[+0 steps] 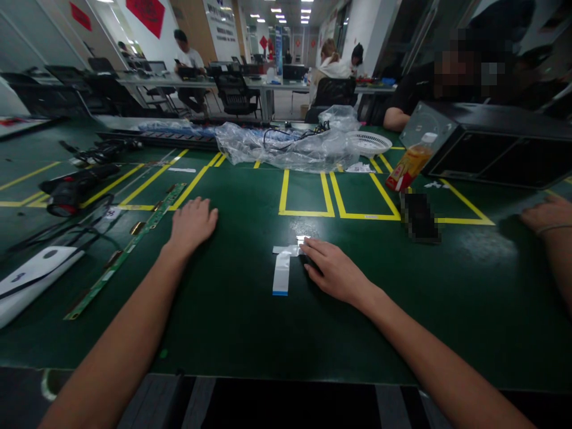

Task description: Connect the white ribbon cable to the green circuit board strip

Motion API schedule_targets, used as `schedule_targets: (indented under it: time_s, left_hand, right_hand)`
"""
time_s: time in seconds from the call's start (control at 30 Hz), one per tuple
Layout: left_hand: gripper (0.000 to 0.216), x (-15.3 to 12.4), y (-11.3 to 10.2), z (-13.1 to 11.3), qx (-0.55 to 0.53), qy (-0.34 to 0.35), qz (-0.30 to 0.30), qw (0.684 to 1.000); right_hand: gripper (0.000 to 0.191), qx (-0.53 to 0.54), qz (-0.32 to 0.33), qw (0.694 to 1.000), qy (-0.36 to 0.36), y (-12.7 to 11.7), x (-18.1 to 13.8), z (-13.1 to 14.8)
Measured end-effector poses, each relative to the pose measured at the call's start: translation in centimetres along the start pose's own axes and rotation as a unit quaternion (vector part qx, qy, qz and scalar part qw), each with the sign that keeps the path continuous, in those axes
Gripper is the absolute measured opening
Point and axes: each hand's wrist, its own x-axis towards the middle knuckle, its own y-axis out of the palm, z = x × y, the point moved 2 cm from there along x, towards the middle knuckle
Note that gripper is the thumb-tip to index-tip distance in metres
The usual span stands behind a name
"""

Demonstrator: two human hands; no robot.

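Note:
A white flat ribbon cable with a blue end strip lies folded in an L shape on the green tabletop. My right hand has its fingertips closed on the cable's far right end, which they partly cover. Palm down on the mat, my left hand holds nothing, and its fingers lie loosely stretched out. Just left of it, a long narrow green circuit board runs diagonally across the table.
At the left lie a white box-like device and a black tool with cables. Clear plastic wrap, a white basket, a drink bottle, a dark phone-like object and a black case stand farther off. Another person's hand rests at right.

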Motion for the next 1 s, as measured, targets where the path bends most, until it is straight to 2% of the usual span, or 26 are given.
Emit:
schedule_targets:
  time_s: [0.07, 0.1, 0.17, 0.3, 0.37, 0.47, 0.57, 0.67, 0.73, 0.83, 0.93, 1.0]
  left_hand:
    - [0.081, 0.5, 0.6, 3.9, -0.032, -0.121, 0.000, 0.992]
    - [0.088, 0.6, 0.9, 5.2, -0.045, -0.155, 0.005, 0.987]
    - [0.099, 0.8, 1.4, 6.6, -0.059, -0.178, 0.013, 0.982]
    - [0.109, 0.9, 1.5, 6.9, -0.067, -0.176, 0.003, 0.982]
    - [0.111, 0.7, 1.2, 7.0, -0.075, -0.141, -0.017, 0.987]
    - [0.106, 0.3, 0.7, 6.9, -0.079, -0.075, -0.024, 0.994]
    - [0.100, 0.4, 0.8, 6.0, -0.058, -0.088, -0.012, 0.994]
    - [0.088, 0.8, 1.3, 2.9, -0.040, -0.083, 0.023, 0.995]
    - [0.079, 0.5, 1.7, -0.6, -0.025, -0.035, 0.058, 0.997]
    - [0.074, -1.7, 1.7, -7.4, -0.034, 0.097, 0.103, 0.989]
    - [0.070, -5.3, 1.3, -13.8, -0.073, 0.260, 0.151, 0.951]
    - [0.070, -7.5, 0.9, -16.7, -0.091, 0.327, 0.164, 0.926]
  right_hand:
    - [0.048, 0.005, 0.005, 1.000, -0.005, 0.0, 0.1, 0.0]
    - [0.046, 0.007, 0.008, 1.000, -0.008, -0.1, 0.1, 0.0]
    - [0.044, 0.009, 0.009, 1.000, -0.007, -0.3, 0.1, 0.0]
    - [0.045, -0.002, 0.005, 1.000, 0.003, -0.6, 0.0, -0.2]
    - [0.048, -0.011, 0.011, 1.000, -0.001, -0.5, 0.0, -0.3]
    - [0.047, -0.012, 0.024, 1.000, -0.009, -0.2, 0.2, -0.4]
    - [0.046, -0.009, 0.025, 1.000, -0.008, -0.1, 0.1, -0.5]
    - [0.047, -0.011, 0.024, 1.000, -0.009, -0.1, 0.0, -0.6]
    - [0.047, -0.012, 0.028, 1.000, -0.009, -0.2, 0.0, -0.5]
    - [0.046, -0.022, 0.036, 0.999, -0.012, -0.4, 0.0, -0.3]
    - [0.045, -0.042, 0.036, 0.998, -0.024, -0.4, -0.1, 0.3]
    - [0.046, -0.045, 0.035, 0.998, -0.033, -0.3, -0.3, 0.9]
